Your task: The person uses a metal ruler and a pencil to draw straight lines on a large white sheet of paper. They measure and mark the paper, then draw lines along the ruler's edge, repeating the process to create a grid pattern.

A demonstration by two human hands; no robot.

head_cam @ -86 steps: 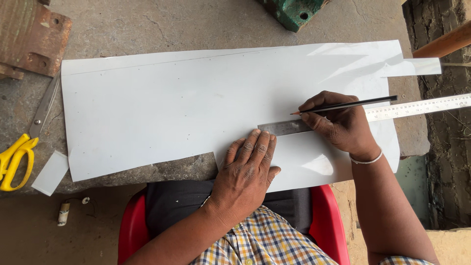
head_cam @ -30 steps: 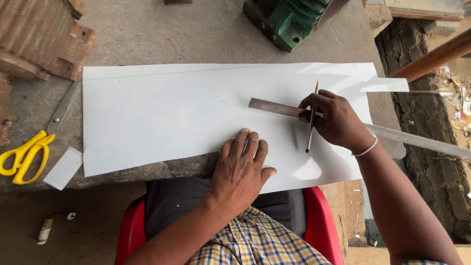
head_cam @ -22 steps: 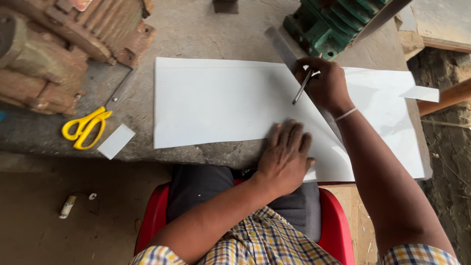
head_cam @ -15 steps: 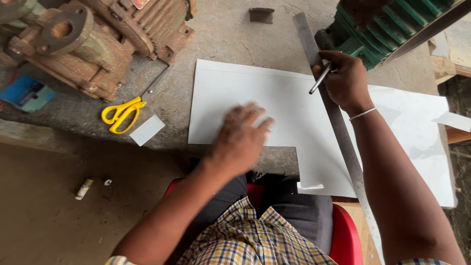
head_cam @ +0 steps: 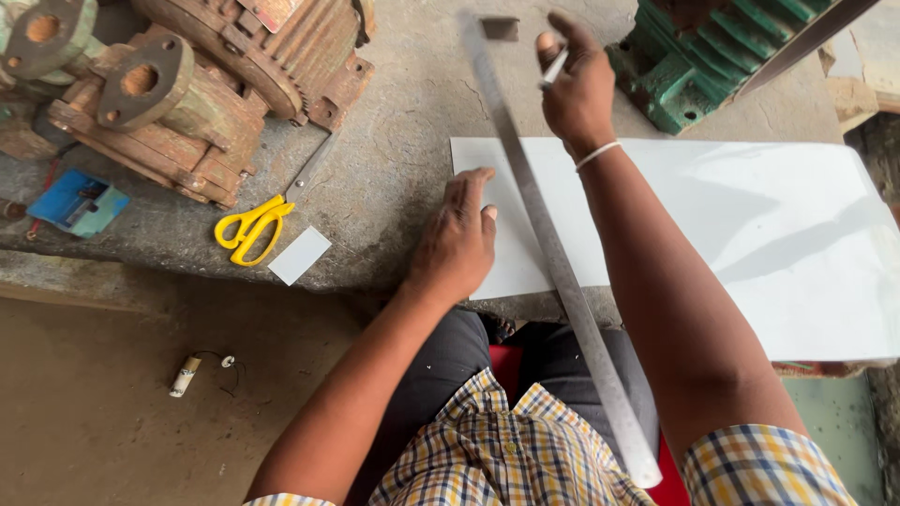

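Head: scissors (head_cam: pixel 251 225), rusty motor (head_cam: pixel 202 75) left of sheet (head_cam: pixel 750 234).

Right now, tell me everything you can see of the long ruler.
The ruler is a long, narrow strip of grey metal, its markings too blurred to make out. It runs from the top of the view, near the right hand, across the left part of the white sheet and out past the table edge over the lap. The left hand lies beside it.
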